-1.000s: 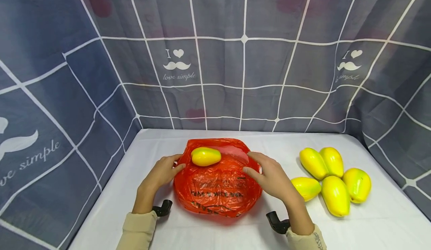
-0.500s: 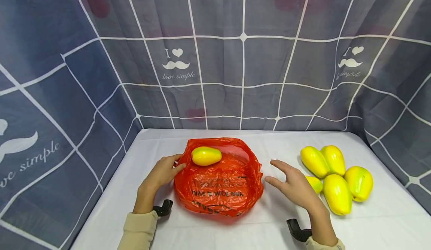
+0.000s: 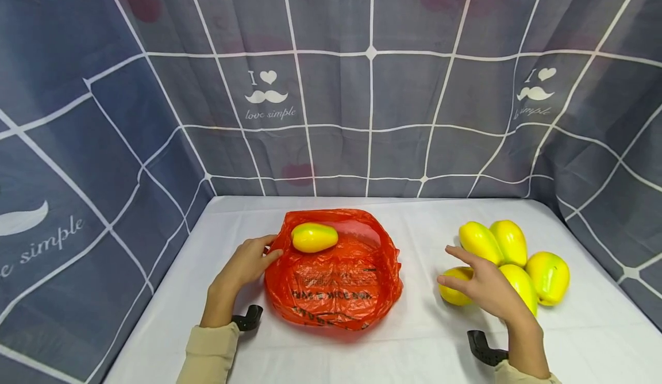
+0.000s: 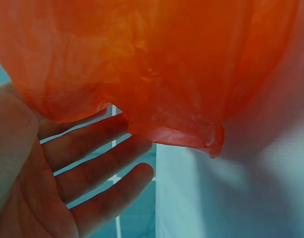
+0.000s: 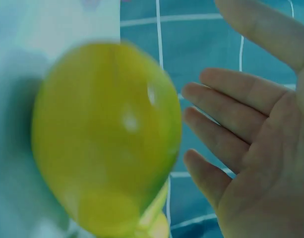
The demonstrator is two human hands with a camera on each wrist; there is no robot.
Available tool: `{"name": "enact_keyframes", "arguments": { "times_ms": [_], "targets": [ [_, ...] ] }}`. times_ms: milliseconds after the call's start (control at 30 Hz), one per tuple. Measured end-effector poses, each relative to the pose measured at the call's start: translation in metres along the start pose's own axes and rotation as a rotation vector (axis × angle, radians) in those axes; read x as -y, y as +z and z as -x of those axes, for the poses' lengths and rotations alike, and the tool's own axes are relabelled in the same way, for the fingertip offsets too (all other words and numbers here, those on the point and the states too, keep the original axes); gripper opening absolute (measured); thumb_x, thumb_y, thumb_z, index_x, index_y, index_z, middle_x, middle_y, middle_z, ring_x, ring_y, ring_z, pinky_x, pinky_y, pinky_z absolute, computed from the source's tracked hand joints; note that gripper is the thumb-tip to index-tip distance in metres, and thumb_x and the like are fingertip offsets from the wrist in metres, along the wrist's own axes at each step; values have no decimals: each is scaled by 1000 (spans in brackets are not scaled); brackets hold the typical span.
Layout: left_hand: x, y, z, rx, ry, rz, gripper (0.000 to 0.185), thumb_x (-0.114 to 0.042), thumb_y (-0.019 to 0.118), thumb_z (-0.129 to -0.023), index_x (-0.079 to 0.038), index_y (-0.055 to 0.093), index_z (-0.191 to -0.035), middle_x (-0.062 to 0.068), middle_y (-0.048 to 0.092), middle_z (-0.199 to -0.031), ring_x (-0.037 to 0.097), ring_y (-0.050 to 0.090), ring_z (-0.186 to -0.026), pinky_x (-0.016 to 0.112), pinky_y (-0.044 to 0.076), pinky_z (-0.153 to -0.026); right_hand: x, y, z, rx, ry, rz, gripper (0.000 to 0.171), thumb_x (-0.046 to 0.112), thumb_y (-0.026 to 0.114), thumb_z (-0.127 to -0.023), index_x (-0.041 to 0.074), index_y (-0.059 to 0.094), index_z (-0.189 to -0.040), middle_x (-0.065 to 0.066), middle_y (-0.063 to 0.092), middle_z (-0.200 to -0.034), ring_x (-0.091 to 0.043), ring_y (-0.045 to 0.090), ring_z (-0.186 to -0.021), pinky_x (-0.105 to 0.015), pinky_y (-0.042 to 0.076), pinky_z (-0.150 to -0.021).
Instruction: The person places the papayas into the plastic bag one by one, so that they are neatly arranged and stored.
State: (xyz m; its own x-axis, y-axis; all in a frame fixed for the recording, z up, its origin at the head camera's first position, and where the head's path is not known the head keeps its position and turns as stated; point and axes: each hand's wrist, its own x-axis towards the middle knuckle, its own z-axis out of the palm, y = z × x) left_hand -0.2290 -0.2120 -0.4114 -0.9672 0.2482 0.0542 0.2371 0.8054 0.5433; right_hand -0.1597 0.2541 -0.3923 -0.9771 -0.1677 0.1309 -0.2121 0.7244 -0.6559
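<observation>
So, right hand [image 3: 486, 286] is off the red plastic bag [image 3: 336, 310] and over at the loose papaya-like fruits; work shifts to the nearest one [image 3: 456, 298]. It's open, no grip. Left hand [image 3: 245, 264] stays at the bag's left edge, fingers straight. One fruit [image 3: 314, 237] sits in the bag, five on the white-covered counter [image 3: 377, 361]. Head view overlaps thumb and nearest fruit; right wrist shows a gap to the four fingers. Bag contents: head view only.
</observation>
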Motion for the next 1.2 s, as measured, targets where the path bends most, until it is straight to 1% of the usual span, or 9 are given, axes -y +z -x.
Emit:
{"name": "enact_keyframes", "arguments": {
  "times_ms": [167,367,567,633,733,833,900,1033,1200],
  "targets": [
    [-2,0,-1,8,-18,-6,47,-20,67,-95,2,57,-136,14,67,-114,29,62,-99,49,51,-93,-10,-8,5,31,26,-24,76,38,78,-84,1,48,-143,-24,45,-145,-43,36,-134,-65,32,-102],
    [-2,0,1,11,-16,-8,48,-20,67,-95,3,56,-135,15,67,-114,29,63,-98,49,52,-92,-18,-6,10,136,23,-67,83,33,81,-81,-4,43,-145,-27,42,-146,-43,36,-134,-63,31,-103],
    [-2,1,1,8,-22,-4,47,-20,67,-95,2,57,-135,14,67,-115,29,62,-99,50,51,-93,-23,-3,10,167,-14,-79,81,26,82,-78,-7,45,-142,-29,39,-148,-47,31,-137,-61,27,-106],
    [-2,1,1,6,-26,-5,47,-20,66,-95,1,57,-136,13,67,-114,29,62,-99,50,51,-92,-24,-3,10,171,-25,-74,78,19,81,-77,-7,46,-141,-30,37,-148,-49,28,-138,-56,26,-108],
    [-1,1,1,6,-25,-6,47,-20,66,-95,1,57,-136,13,67,-113,28,62,-98,49,52,-92,-24,-3,9,161,-40,-47,73,10,78,-76,-8,48,-139,-31,40,-146,-49,30,-137,-53,27,-108],
    [-1,1,1,6,-19,-5,46,-20,66,-95,1,57,-136,13,67,-114,29,62,-98,50,51,-92,-24,-2,7,138,-44,-19,68,7,77,-77,-8,49,-138,-30,46,-141,-49,36,-133,-58,29,-107],
    [-1,1,1,7,-20,-2,47,-20,66,-95,1,57,-136,13,67,-115,29,62,-99,50,51,-93,-23,-1,6,115,-33,1,67,11,78,-79,-9,50,-137,-30,49,-138,-49,41,-130,-64,31,-104],
    [-1,1,1,9,-17,-4,47,-20,67,-95,1,57,-136,14,67,-116,30,62,-100,50,50,-94,-23,2,3,68,11,48,69,23,80,-82,-10,51,-135,-29,54,-133,-47,47,-124,-63,36,-100],
    [-2,1,2,5,-6,-2,47,-21,67,-95,1,57,-135,14,67,-114,29,63,-99,50,51,-93,-24,6,-2,15,29,78,68,29,80,-83,-11,54,-132,-28,59,-127,-46,53,-118,-61,40,-96]
  ]
}}
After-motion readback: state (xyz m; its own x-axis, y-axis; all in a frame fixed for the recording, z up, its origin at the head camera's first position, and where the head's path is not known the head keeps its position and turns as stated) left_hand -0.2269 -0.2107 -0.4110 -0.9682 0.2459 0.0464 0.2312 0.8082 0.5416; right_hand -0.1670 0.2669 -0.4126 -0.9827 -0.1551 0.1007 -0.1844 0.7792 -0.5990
